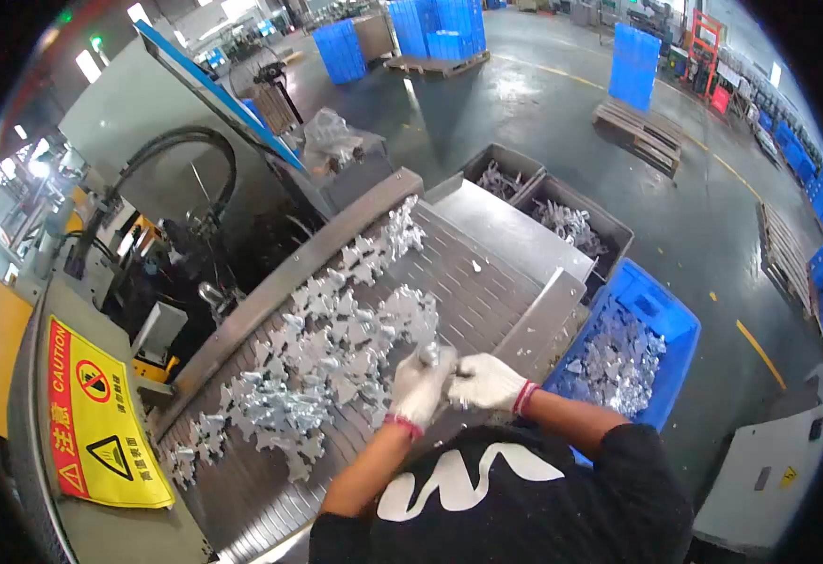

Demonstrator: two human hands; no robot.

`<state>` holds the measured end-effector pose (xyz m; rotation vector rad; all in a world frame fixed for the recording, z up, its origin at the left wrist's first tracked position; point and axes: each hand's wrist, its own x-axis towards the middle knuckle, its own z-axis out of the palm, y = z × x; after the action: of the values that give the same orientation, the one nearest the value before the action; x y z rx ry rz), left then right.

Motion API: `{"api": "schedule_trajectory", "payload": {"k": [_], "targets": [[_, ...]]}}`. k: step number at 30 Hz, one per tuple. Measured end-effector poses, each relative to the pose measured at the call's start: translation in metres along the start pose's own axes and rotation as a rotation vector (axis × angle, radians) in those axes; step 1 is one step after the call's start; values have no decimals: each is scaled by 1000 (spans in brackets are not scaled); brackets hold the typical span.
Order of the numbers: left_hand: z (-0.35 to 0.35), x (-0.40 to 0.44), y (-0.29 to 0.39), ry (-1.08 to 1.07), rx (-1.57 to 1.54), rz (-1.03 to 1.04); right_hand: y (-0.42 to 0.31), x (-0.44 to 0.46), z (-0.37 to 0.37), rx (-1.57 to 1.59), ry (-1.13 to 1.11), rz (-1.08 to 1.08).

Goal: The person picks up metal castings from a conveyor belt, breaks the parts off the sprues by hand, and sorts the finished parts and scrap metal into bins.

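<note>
White gloves (498,378) cover both hands, which meet above the slatted belt (468,273). The left hand (418,387) appears closed around a shiny metal part (430,353); the right hand (483,383) has curled fingers just beside it, but I cannot tell what they pinch. Jagged edges could snag the cloth if that hold slips. Loose pieces in the nearby pile (336,348) might tangle, and scraps could miss the blue bin (654,299) if dropped short.

parts (341,329) on conveyor (479,291), bin (654,297) right
</note>
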<state>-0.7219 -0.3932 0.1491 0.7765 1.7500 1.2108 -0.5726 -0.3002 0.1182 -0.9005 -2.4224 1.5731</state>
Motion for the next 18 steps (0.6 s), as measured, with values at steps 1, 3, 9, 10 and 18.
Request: {"api": "schedule_trajectory", "payload": {"k": [1, 3, 9, 10, 18], "targets": [[4, 4, -2, -36, -32, 20, 6, -3, 4, 75, 51, 46], [17, 3, 26, 46, 297, 106, 19, -2, 7, -113, 238, 56], [71, 73, -6, -190, -345, -117, 22, -38, -20, -338, 737, -99], [74, 82, -5, -273, -390, -137, 30, -53, -30, -235, 763, 18], [70, 126, 19, -316, 572, 136, 127, -150, -82, -819, 518, 704]]}}
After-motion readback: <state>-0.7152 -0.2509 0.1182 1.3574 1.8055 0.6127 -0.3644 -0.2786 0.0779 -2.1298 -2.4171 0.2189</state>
